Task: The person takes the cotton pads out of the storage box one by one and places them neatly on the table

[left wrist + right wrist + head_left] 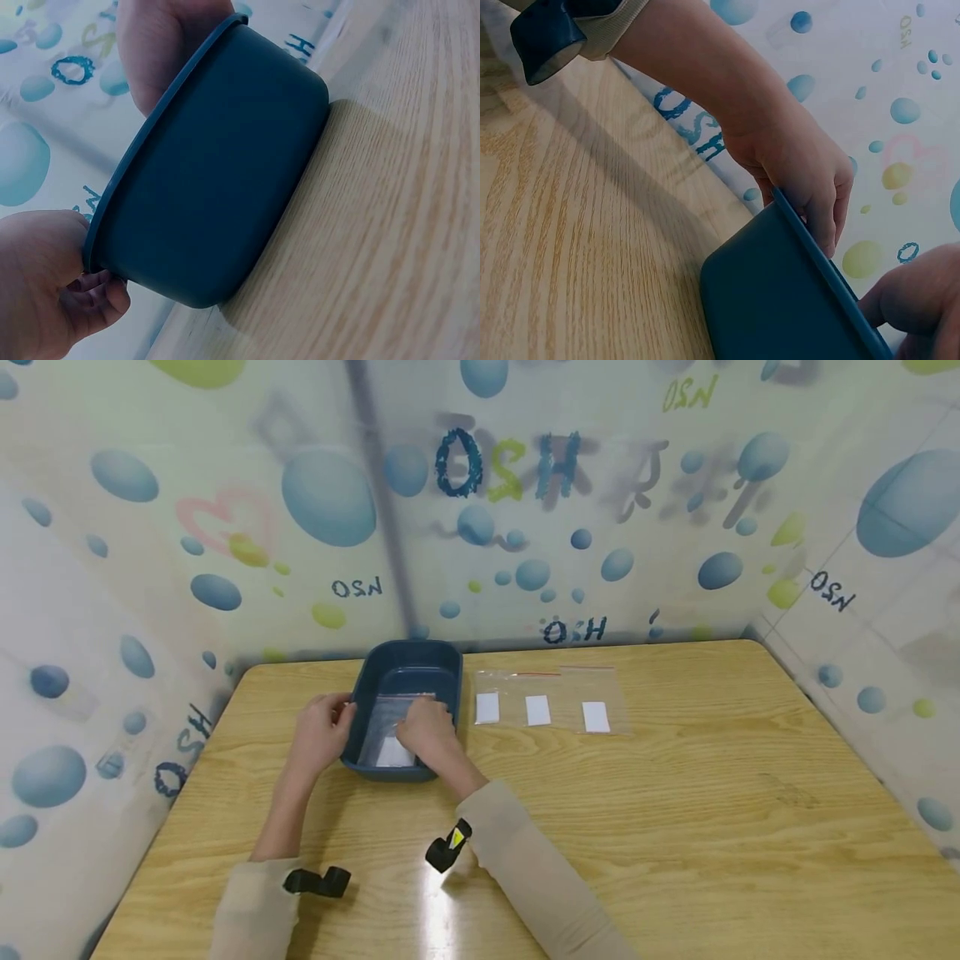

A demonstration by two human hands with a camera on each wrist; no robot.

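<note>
A dark blue plastic basin (408, 653) stands on the table near its back edge. My left hand (324, 731) grips the basin's left rim, its fingers curled against the outside in the left wrist view. Inside the basin lies a clear zip bag (382, 718) with a white card (395, 752) in it. My right hand (431, 729) reaches over the basin's right rim, bent downward with its fingers curled beside the bag. Its fingertips are hidden by the hand in the head view and by the rim in the right wrist view, so a grip on the bag cannot be told.
Right of the basin, clear zip bags (551, 685) lie in a row, showing three white cards (537, 711). The wooden table (675, 827) reaches to a patterned curtain (525, 543) at the back and sides. A black wrist camera (448, 847) sits on each sleeve.
</note>
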